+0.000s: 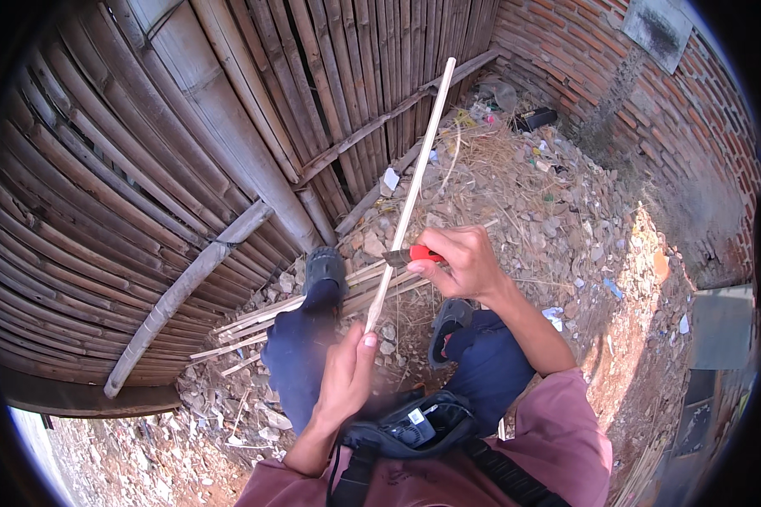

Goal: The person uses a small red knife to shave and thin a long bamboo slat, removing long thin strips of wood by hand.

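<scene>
My left hand (pixel 345 372) is closed around the lower end of a long pale bamboo strip (pixel 412 196), which slants up and away to the right. In my right hand (pixel 463 260) is a red-handled knife (pixel 414 253), gripped between thumb and fingers. Its dark, short blade lies across the strip, a little above my left hand, and looks to be touching it. Below the strip, several more bamboo strips (pixel 262 319) lie on the ground by my feet.
A bamboo slat wall (pixel 110 203) with a round pole (pixel 186 296) rises on the left. At the far right stands a brick wall (pixel 702 127). Rubble and dry straw (pixel 524 194) cover the ground, with a black object (pixel 533 119) in the corner. A black bag (pixel 410 427) hangs at my waist.
</scene>
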